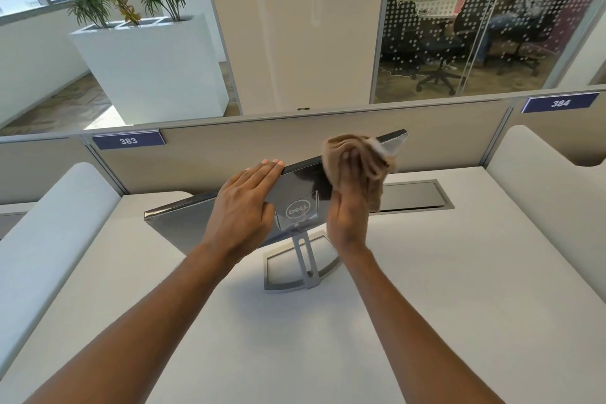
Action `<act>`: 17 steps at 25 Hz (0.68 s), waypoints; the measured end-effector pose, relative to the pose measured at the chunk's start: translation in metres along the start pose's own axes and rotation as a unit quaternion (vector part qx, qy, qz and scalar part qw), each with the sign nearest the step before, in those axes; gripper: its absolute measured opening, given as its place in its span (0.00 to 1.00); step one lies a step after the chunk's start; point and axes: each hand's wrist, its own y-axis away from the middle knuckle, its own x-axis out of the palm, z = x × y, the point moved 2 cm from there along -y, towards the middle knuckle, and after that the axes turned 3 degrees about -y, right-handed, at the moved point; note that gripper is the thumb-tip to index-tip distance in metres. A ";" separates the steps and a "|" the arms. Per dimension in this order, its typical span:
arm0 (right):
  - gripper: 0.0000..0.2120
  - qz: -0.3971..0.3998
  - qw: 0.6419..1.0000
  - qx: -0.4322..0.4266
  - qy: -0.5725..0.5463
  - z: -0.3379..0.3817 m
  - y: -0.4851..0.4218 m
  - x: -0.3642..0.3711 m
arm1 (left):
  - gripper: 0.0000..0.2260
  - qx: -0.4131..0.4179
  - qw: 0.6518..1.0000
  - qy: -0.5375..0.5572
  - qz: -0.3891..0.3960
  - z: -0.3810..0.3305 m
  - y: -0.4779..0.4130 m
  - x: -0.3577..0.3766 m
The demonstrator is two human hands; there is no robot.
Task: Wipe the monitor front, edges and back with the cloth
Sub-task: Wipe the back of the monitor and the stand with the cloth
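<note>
A grey monitor stands on the white desk with its glossy back turned toward me and a logo in the middle. The screen side is hidden. A silver stand and base hold it up. My left hand lies flat on the back, fingers reaching over the top edge. My right hand presses a crumpled tan cloth against the upper right part of the back, near the top edge. The cloth hangs down past the hand on the right.
A beige partition with number plates 383 and 384 runs behind the monitor. A grey cable hatch sits in the white desk at the back right. White side dividers flank the desk. Planters and a glass-walled room lie beyond.
</note>
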 end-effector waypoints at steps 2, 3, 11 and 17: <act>0.28 -0.083 0.992 0.087 -0.033 0.001 -0.020 -0.006 | 0.31 0.002 1.000 0.006 0.000 -0.001 0.000 -0.002; 0.28 -0.106 0.988 0.104 -0.033 0.004 -0.025 -0.007 | 0.31 0.001 1.000 0.009 -0.001 -0.001 0.000 -0.004; 0.27 0.044 0.993 -0.095 0.053 0.064 0.003 0.025 | 0.29 0.002 1.000 0.019 -0.001 -0.004 0.001 -0.008; 0.32 0.026 0.996 -0.008 0.080 0.041 0.008 0.001 | 0.28 0.034 0.995 -0.090 0.035 0.013 0.020 -0.011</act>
